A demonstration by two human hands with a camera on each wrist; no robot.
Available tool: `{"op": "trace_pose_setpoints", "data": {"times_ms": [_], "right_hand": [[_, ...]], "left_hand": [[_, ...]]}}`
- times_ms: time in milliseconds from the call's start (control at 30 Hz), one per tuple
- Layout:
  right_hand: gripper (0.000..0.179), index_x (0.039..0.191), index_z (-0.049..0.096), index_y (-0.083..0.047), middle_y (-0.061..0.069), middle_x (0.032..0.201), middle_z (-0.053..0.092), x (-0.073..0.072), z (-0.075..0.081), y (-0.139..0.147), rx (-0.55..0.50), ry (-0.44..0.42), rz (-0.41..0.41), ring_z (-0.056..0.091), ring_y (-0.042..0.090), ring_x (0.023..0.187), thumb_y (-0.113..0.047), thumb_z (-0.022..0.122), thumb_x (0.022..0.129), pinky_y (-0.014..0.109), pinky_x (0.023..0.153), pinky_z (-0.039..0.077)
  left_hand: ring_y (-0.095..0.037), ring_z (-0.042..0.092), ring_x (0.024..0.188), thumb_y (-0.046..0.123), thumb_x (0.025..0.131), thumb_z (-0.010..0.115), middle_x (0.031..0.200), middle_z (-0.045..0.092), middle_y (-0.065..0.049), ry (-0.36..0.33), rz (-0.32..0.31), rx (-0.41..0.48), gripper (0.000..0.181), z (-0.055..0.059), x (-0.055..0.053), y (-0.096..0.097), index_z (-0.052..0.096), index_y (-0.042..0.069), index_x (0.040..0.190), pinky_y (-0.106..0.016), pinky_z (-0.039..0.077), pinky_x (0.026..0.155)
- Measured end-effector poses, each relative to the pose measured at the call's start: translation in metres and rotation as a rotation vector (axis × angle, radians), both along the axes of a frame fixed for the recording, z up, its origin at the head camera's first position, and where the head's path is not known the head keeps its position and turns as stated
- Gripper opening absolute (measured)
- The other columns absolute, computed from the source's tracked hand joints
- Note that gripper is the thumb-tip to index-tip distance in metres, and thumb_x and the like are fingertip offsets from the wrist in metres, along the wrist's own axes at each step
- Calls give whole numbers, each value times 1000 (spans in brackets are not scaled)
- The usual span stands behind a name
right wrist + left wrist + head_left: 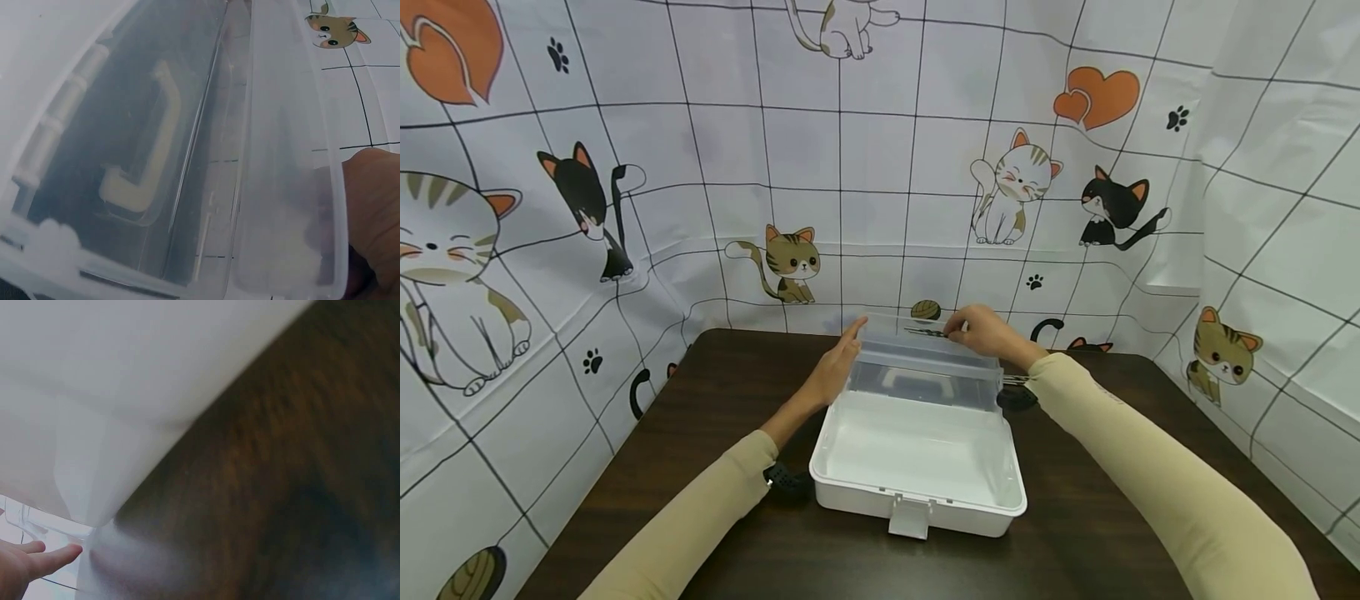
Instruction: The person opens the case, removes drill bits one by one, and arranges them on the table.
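Observation:
A white plastic box stands on the dark wooden table, its clear hinged lid raised at the back. Its inside is bare white, and a white front latch hangs down. My left hand is at the lid's left edge with straight fingers; the left wrist view shows extended fingers below the white box wall. With bent fingers my right hand holds the lid's upper right edge. In the right wrist view a pale handle shows through the lid, and the right hand is partly behind its rim.
Dark tabletop extends around the box. White cloth with black grid lines and printed cats hangs behind the table and along both sides. Dark wrist bands, one at the left wrist, are near the box's sides.

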State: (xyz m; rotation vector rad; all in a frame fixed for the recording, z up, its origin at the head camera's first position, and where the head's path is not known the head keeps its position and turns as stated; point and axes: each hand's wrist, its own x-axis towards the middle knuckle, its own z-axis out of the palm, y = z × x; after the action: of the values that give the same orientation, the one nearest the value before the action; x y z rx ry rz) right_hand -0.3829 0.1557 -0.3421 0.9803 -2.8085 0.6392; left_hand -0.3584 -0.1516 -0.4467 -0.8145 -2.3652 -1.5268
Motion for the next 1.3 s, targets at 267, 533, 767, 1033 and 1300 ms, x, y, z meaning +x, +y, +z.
{"op": "trace_pose_setpoints", "data": {"times_ms": [267,533,767,1033,1300], "right_hand": [[15,103,76,1,12,99,70,3,1,5,-22,-16,-25,64,31,92,3,62,97,47,80,52],[14,106,73,4,14,105,66,7,4,18,-72,6,-53,60,30,97,1,60,99,49,88,50],[15,109,72,4,16,109,66,9,-1,47,-126,102,-95,61,31,94,-1,61,101,47,82,50],[14,109,71,4,16,106,64,19,-14,88,-216,181,-189,57,30,84,-2,61,102,44,73,46],[15,107,70,7,20,107,63,30,-31,125,-196,186,-229,57,33,89,-2,59,101,48,76,47]], "left_hand": [[-39,45,134,40,110,24,153,39,-28,-1,-4,1,55,-1,-2,-1,22,30,164,-62,38,101],[-40,41,139,40,111,25,155,37,-28,-2,-7,6,54,-1,-1,-1,22,32,164,-64,34,106],[-40,37,142,41,110,25,156,35,-29,-15,-24,11,56,-1,-1,-1,20,29,165,-64,31,109],[-38,39,141,44,110,25,154,40,-24,-30,-2,0,55,1,1,-1,23,33,164,-62,32,109],[-40,40,140,45,110,23,155,38,-27,-18,-11,-2,56,2,1,-2,22,31,164,-64,32,108]]}}
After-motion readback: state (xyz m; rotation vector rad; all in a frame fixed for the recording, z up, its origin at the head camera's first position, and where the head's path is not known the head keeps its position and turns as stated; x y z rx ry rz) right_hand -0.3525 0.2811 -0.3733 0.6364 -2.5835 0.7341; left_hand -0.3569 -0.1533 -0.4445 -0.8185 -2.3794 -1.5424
